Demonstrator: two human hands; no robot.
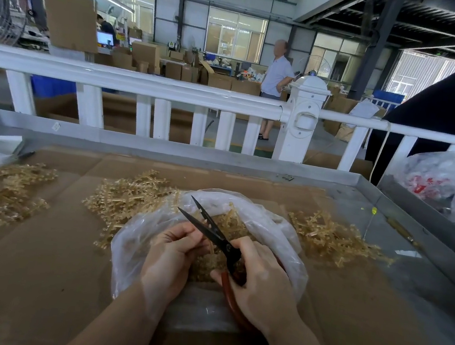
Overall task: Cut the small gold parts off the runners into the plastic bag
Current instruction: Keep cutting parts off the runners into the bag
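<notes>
Gripping red-handled scissors (212, 232) in right hand (260, 286), blades parted above plastic bag (137, 235); left hand (172, 254) pinching a gold runner (210, 249) beside them.

- One pair of scissors (214, 232), black blades, red handles.
- One clear plastic bag (276, 231) between the hands.
- Two hands: left hand (170, 260), right hand (259, 281).
- Three loose heaps of gold runners on the cardboard: left heap (7, 189), middle heap (130, 200), right heap (330, 238). Individual runners too tangled to count.
- One white railing (134, 82).
- One person standing (276, 77) beyond it.
</notes>
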